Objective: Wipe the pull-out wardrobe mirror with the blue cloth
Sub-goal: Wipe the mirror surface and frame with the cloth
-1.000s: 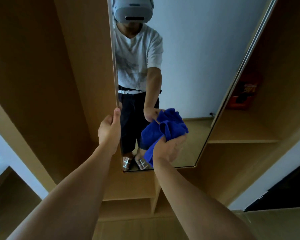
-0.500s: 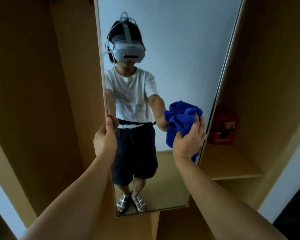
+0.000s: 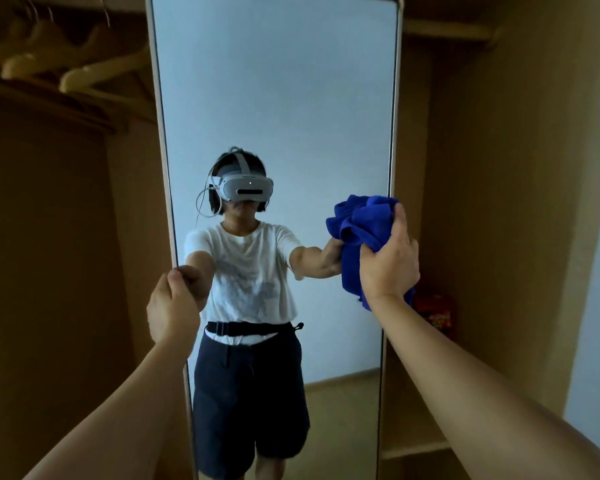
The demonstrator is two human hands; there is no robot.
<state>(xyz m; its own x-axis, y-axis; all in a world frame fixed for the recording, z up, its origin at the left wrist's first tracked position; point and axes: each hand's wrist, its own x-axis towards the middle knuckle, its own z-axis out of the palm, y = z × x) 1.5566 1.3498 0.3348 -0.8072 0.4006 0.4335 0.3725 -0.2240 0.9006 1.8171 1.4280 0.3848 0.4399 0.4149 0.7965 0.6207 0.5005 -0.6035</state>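
The tall pull-out mirror (image 3: 274, 81) stands upright in the middle of the wardrobe, framed in pale wood, and reflects a person in a white shirt and a headset. My left hand (image 3: 172, 306) grips the mirror's left edge at mid height. My right hand (image 3: 388, 261) holds a bunched blue cloth (image 3: 361, 230) against the glass near the mirror's right edge.
Wooden hangers (image 3: 66, 60) hang on a rail at the upper left. Wardrobe panels flank the mirror on both sides. A red-orange package (image 3: 437, 313) sits on a shelf to the right of the mirror, behind my right forearm.
The view has tilted up, now showing the mirror's top. My right hand has carried the cloth up and rightwards along the glass to the right edge. My left hand keeps gripping the left edge.
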